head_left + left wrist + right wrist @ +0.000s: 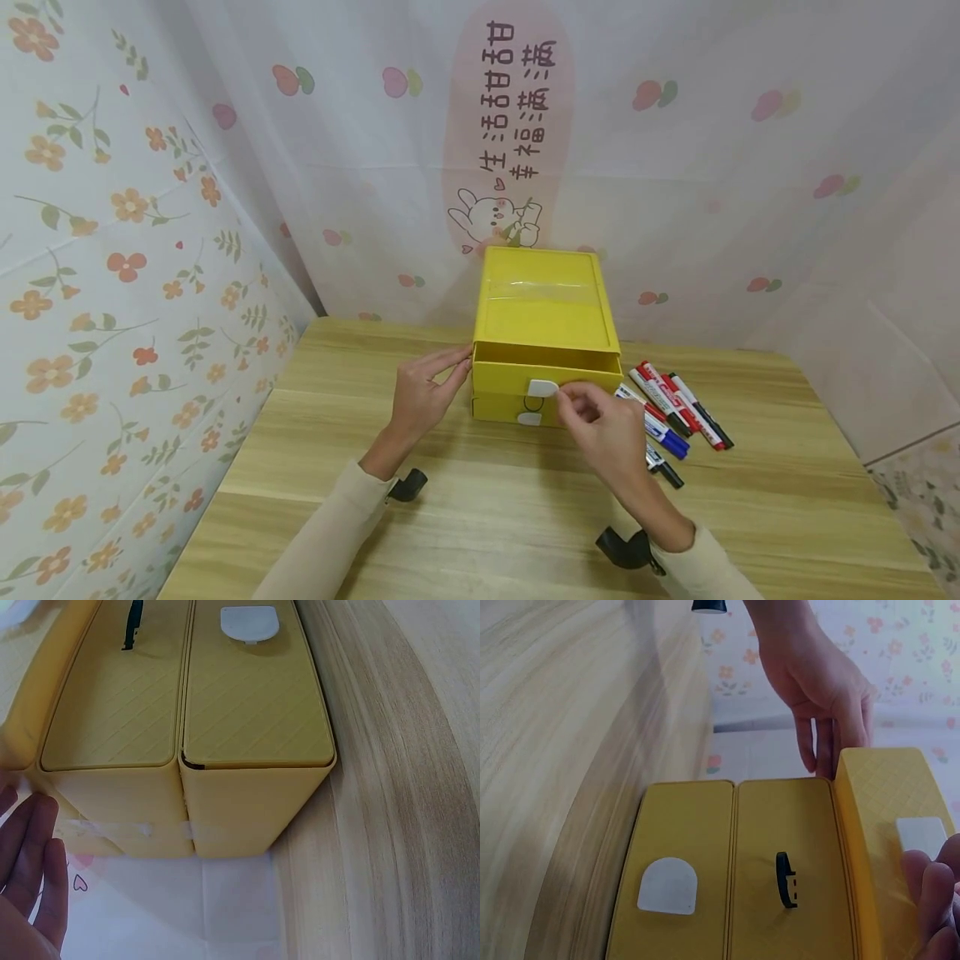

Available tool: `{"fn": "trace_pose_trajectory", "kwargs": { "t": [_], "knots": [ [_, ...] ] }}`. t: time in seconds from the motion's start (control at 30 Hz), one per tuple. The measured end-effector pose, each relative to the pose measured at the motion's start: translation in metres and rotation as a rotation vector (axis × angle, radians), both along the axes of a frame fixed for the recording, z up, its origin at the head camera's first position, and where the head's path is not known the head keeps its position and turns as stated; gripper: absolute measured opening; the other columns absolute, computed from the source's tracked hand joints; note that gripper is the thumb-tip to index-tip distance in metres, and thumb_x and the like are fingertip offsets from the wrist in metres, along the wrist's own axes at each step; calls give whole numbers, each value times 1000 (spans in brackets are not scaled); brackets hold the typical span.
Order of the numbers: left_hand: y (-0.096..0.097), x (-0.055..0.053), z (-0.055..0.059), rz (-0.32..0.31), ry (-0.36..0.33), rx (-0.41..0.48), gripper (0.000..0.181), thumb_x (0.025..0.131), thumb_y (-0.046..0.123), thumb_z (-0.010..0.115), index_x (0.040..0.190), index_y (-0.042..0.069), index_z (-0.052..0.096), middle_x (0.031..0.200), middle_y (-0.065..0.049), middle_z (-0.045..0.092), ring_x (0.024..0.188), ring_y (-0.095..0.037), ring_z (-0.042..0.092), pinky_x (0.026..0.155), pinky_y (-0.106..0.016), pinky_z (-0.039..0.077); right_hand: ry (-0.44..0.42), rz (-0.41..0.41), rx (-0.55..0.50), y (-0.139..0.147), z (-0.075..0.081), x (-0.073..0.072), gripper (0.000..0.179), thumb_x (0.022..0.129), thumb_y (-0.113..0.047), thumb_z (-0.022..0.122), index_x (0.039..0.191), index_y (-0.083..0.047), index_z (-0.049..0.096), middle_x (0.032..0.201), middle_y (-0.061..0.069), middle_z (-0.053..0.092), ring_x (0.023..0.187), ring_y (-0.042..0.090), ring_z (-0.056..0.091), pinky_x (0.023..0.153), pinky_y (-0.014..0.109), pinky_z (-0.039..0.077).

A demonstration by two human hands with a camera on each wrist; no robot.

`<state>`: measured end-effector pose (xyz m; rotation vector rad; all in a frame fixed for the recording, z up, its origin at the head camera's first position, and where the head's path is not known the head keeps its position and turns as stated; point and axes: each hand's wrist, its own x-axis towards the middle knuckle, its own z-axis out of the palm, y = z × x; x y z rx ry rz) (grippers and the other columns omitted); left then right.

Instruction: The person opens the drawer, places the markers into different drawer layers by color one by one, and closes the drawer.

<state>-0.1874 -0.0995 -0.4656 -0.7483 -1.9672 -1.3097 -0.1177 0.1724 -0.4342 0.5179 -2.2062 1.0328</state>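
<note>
A yellow drawer box (pixel 551 317) stands on the table, its top drawer (pixel 510 377) slid partly out toward me. My right hand (pixel 611 433) pinches the white tab handle (pixel 543 388) on that drawer's front. In the right wrist view, fingertips (pixel 936 889) overlap the same tab. My left hand (pixel 426 392) rests its nearly straight fingers against the left side of the box. The left wrist view has these fingers (pixel 26 847) beside the upper tiers. Below the top drawer, the middle drawer front carries a black handle (pixel 784 880) and the bottom one a white tab (pixel 669 886).
Several markers (pixel 678 408) with red, blue and black caps lie right of the box, partly behind my right hand. The wooden table (pixel 480 508) reaches back to a printed curtain (pixel 375 192); clear tape (pixel 536 291) crosses the box top.
</note>
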Motion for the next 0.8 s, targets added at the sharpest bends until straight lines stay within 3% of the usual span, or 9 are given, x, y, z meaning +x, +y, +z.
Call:
{"fn": "trace_pose_trajectory", "kwargs": {
  "t": [0.27, 0.57, 0.8],
  "knots": [
    [0, -1, 1, -7, 5, 2, 24, 93, -8, 83, 117, -6, 83, 112, -18, 82, 99, -35, 82, 84, -49, 67, -28, -1, -10, 0, 0, 9, 9, 89, 5, 86, 90, -1, 80, 69, -3, 72, 53, 0, 60, 50, 15, 52],
    [0, -1, -1, -5, 18, -1, 24, 92, -9, 83, 117, -6, 83, 111, -18, 82, 97, -35, 82, 82, -49, 67, 35, 3, -5, -1, 0, 20, 11, 87, 7, 85, 88, -3, 80, 67, -6, 70, 53, -1, 58, 48, 15, 51],
    [-1, -1, 0, -5, 10, -3, 24, 93, -8, 83, 117, -6, 83, 112, -18, 82, 98, -35, 82, 84, -49, 67, 34, 17, -2, -2, 2, 26, 13, 86, 8, 85, 87, -4, 81, 67, -7, 71, 52, -3, 59, 47, 14, 50]
  ]
}}
